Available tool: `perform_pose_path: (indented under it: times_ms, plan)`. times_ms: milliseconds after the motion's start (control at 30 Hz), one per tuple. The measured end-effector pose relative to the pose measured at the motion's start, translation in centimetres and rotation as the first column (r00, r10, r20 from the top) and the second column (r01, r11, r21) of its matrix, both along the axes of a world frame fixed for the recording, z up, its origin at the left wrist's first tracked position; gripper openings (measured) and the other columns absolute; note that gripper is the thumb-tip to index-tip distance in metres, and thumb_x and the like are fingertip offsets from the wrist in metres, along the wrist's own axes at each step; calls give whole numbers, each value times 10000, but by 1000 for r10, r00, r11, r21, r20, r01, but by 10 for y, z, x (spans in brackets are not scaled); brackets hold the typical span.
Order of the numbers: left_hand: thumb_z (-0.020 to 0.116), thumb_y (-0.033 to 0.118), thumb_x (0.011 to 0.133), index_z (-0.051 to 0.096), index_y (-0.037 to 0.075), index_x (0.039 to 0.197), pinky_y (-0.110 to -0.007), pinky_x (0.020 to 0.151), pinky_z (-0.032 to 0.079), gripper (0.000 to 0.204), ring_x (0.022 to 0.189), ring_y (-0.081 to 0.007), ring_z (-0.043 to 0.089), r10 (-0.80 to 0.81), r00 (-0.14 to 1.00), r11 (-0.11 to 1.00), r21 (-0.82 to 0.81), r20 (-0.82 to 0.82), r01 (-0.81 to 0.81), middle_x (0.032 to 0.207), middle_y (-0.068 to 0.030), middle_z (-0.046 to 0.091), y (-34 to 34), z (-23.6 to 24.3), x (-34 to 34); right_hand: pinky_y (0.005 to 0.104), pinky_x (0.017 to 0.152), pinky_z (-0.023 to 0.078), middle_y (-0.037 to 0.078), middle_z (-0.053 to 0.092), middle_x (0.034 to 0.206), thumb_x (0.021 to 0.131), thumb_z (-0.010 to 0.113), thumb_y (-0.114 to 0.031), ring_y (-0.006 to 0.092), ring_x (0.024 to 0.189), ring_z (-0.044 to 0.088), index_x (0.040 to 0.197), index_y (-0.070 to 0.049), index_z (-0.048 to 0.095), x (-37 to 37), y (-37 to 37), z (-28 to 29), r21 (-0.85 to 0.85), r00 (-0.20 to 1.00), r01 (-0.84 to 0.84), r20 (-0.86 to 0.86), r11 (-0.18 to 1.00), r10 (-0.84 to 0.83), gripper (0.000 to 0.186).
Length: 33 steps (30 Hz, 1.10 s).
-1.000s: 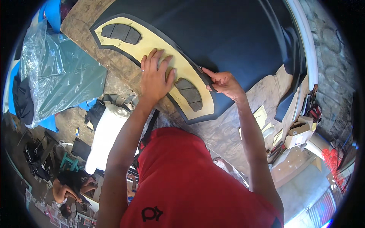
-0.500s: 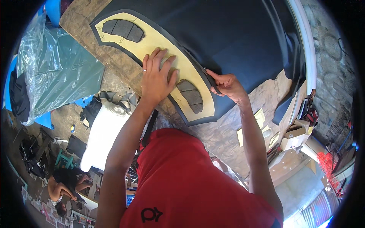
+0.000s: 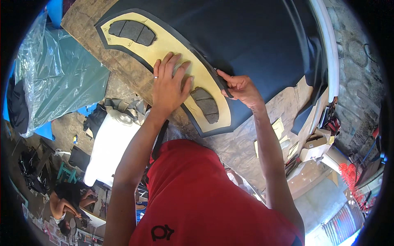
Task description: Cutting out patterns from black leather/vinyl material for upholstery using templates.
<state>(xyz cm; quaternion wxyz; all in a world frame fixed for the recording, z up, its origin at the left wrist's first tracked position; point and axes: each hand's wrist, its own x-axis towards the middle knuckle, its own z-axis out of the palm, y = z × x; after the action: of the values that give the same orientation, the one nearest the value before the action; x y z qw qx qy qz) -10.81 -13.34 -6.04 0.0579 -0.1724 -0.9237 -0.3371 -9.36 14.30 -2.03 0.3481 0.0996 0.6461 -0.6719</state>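
Observation:
A curved pale-yellow pattern piece (image 3: 172, 45) lies on black sheet material (image 3: 254, 45) that looks like leather or vinyl. Two dark grey brake pads rest on the pattern, one near its far left end (image 3: 132, 32) and one at its near end (image 3: 205, 105). Between them my left hand (image 3: 170, 86) presses flat on the pattern, fingers spread. My right hand (image 3: 242, 91) grips dark scissors (image 3: 225, 85) at the pattern's right edge; the blades point away along that edge and are hard to make out. A black margin borders the pattern.
The wooden table (image 3: 131, 82) shows along the left and near sides. Yellow paper pieces (image 3: 277, 129) and an open cardboard box (image 3: 316, 143) lie right. A white roll (image 3: 113, 143) and plastic-covered bundle (image 3: 65, 74) stand left. Another person (image 3: 67, 203) sits at the lower left.
My right hand and the scissors have moved a little away from me and to the left along the pattern's edge. My left hand stays in place on the pattern.

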Motion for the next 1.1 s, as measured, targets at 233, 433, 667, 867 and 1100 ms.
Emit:
perform_pose_path:
  times_ms: [233, 433, 667, 867, 1100]
  plan:
    - [710, 226, 887, 657, 104, 1309, -542, 1207, 292, 443, 1439, -358, 436, 4, 1000, 1000, 9, -1, -4, 1465, -130, 514, -1, 1, -1, 169, 568, 262, -69, 495, 744, 872, 747, 99, 24, 639, 346, 1461, -18, 601, -10, -6, -1, -24, 1000, 13, 24, 1000, -12, 618]
    - [709, 230, 890, 658, 109, 1314, -546, 1206, 296, 444, 1440, -359, 440, 5, 1000, 1000, 3, 12, -5, 1465, -127, 519, -1, 0, -1, 162, 567, 266, -66, 516, 757, 873, 744, 106, 15, 647, 361, 1463, -23, 601, -17, -21, -6, -20, 998, 55, -38, 998, -56, 620]
    - [692, 229, 901, 644, 107, 1329, -525, 1230, 262, 448, 1458, -349, 412, 2, 1000, 1000, 16, 25, -2, 1473, -138, 500, -1, 1, -1, 157, 574, 278, -67, 525, 766, 873, 728, 120, 17, 648, 371, 1464, -26, 603, -20, -21, 0, -6, 999, 36, -14, 999, -36, 621]
    - [689, 226, 908, 645, 105, 1330, -524, 1228, 265, 441, 1456, -351, 415, -1, 999, 1000, 25, 33, 0, 1469, -137, 503, -3, 2, -2, 150, 582, 285, -66, 529, 772, 872, 718, 131, 18, 652, 378, 1462, -19, 602, -29, -26, 1, -4, 999, 27, 22, 1000, -27, 620]
    - [690, 221, 910, 646, 103, 1330, -526, 1224, 271, 439, 1454, -353, 417, -10, 999, 999, 39, 37, 9, 1466, -136, 505, -2, 1, -4, 149, 577, 279, -65, 520, 761, 872, 718, 130, 17, 650, 374, 1469, -15, 591, -41, -39, -5, 24, 997, 14, -78, 1000, -13, 628]
